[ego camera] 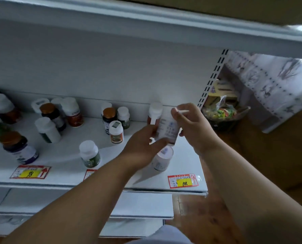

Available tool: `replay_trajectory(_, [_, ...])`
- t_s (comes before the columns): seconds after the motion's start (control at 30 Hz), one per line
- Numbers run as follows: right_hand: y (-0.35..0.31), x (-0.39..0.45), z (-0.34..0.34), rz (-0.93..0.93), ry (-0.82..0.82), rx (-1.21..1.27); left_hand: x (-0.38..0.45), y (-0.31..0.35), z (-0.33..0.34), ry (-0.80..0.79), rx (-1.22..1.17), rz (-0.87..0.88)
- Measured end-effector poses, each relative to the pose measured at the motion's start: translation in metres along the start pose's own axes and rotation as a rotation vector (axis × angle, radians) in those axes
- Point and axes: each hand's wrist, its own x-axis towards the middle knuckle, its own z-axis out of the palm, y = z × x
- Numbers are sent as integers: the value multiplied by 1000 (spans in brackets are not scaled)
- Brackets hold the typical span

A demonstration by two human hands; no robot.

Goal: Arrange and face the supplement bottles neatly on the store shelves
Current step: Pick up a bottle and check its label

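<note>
Both my hands hold one white bottle (167, 128) with a printed label, tilted above the right end of the white shelf (67, 155). My right hand (192, 127) grips its upper end. My left hand (143, 145) holds its lower end with fingers and thumb. Just behind it stands a white-capped bottle (155, 110). Below my left hand a pale bottle (161, 159) stands on the shelf. Several other supplement bottles stand scattered to the left, among them a green-labelled one (90, 154) and a purple one with a brown cap (18, 147).
Price tags (182, 181) are stuck along the shelf's front edge. An upper shelf (146, 23) overhangs. A slotted upright (211, 80) ends the shelf on the right; beyond it a dark basket of colourful packets (224, 115) sits on a brown surface. A lower shelf (143, 205) lies below.
</note>
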Motion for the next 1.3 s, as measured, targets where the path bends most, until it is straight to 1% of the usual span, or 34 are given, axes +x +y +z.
replay_trajectory(0.03, [-3, -8, -2, 18, -39, 54, -4, 0, -6, -45, -91, -13])
replay_trajectory(0.1, [-7, -24, -4, -10, -51, 78, -14, 2, -13, -112, -223, -30])
replay_trajectory(0.17, [-9, -40, -7, -68, -8, 82, -23, 5, -14, -148, -259, -31])
replay_trajectory(0.27, [-9, -59, -12, -37, 108, 107, -33, 10, -11, -208, -267, 18])
replay_trajectory(0.33, [-7, -67, -15, -9, 180, 64, -37, 15, -5, -230, -143, 91])
replay_trajectory(0.4, [-4, -70, -18, 1, 206, 5, -40, 18, 3, -178, 33, 180])
replay_trajectory(0.47, [0, -70, -25, 7, 180, -26, -38, 18, 12, -113, 127, 208])
replay_trajectory(0.53, [7, -67, -36, 2, 120, -87, -28, 13, 18, -64, 214, 194])
replay_trajectory(0.57, [12, -65, -41, 0, 99, -139, -22, 9, 19, -37, 289, 189])
replay_trajectory(0.63, [25, -61, -47, -6, 83, -237, -10, -2, 22, 7, 513, 214])
replay_trajectory(0.7, [38, -55, -48, -37, 63, -342, -1, -10, 27, -21, 711, 261])
replay_trajectory(0.73, [44, -52, -47, -70, 38, -414, 2, -13, 30, -54, 767, 270])
replay_trajectory(0.83, [60, -46, -43, -138, -63, -558, 8, -18, 40, -89, 837, 265])
replay_trajectory(0.97, [75, -43, -32, -213, -216, -605, 10, -17, 44, -72, 844, 233])
replay_trajectory(1.1, [81, -40, -29, -280, -245, -620, 7, -10, 48, -103, 859, 176])
replay_trajectory(1.3, [85, -34, -35, -330, -286, -658, 8, -6, 44, -92, 861, 125])
